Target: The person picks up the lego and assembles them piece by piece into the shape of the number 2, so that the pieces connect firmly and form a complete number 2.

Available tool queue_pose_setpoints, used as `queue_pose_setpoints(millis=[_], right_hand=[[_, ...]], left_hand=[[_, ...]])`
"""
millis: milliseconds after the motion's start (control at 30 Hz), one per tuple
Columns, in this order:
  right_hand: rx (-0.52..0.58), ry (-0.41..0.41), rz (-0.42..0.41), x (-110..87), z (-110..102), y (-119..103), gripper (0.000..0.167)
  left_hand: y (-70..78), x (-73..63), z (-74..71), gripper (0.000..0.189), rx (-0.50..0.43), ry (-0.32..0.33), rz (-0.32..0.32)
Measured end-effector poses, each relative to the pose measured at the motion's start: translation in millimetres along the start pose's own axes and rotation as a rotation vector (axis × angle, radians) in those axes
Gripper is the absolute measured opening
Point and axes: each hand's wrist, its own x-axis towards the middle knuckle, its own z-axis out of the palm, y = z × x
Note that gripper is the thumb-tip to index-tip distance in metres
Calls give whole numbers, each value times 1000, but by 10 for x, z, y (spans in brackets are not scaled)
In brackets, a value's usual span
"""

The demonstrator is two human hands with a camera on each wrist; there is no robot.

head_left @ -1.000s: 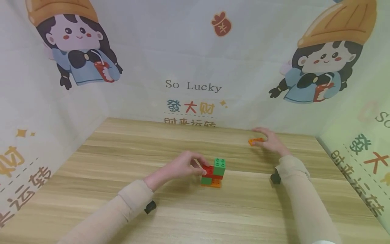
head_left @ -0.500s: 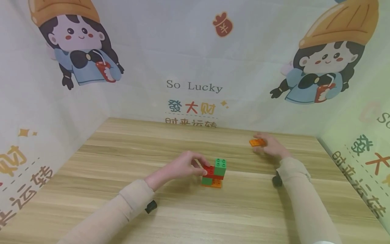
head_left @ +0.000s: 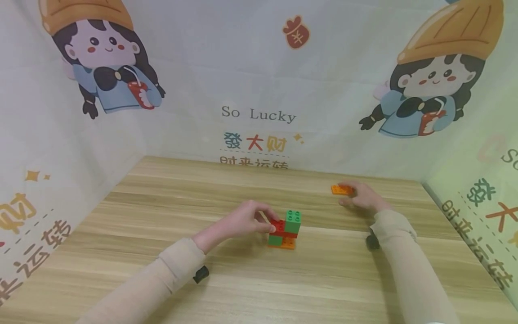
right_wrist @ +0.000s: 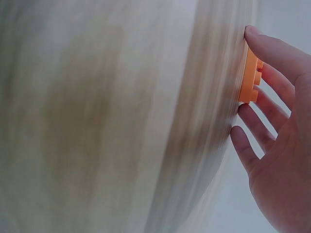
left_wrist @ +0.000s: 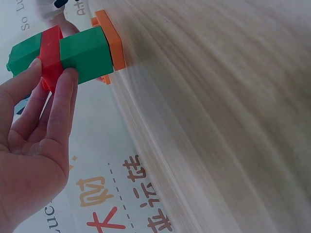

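My left hand (head_left: 247,220) pinches the red brick (left_wrist: 50,58) of a small toy brick stack between thumb and fingers. Below the red brick are a green brick (left_wrist: 87,54) and a flat orange brick (left_wrist: 111,39) at the base. A second green brick (head_left: 293,221) sits on top, toward the right end. Farther back and right, my right hand (head_left: 363,196) is at another flat orange brick (head_left: 341,190) lying studs up on the table. In the right wrist view its thumb and fingers are spread around that orange brick (right_wrist: 249,77), fingertips down at the tabletop.
The wood-grain table (head_left: 226,288) meets a printed cloth backdrop (head_left: 186,90) at the back and sides. A dark wrist device (head_left: 201,273) shows under the left sleeve, and another dark wrist device (head_left: 372,241) under the right.
My right hand has drawn back slightly toward me and its fingers have come nearer the thumb around the orange brick, which has turned a little. My left hand and the stack stay in place.
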Motion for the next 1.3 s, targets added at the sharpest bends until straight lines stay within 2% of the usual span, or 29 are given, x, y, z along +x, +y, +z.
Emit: queue_pose_setpoints(millis=[367,600,900,1133,1300], right_hand=[[-23,-29,-20,-33,-77,-39,57],[-89,-20,-88,2,-82,-93,50],[-176,-14,-116,27,-77,-177,44],[-253,18,-109,25,-11,-182,43],[-237,47,-112,-13,24,-210,43]], left_hand=[[-2,18,-9,24,-6,-2,-3],[4,13,-17,25,-7,-7,11],[8,15,-24,25,1,1,14],[5,-4,-19,25,-14,-3,13],[-3,-4,-9,25,-19,-6,10]])
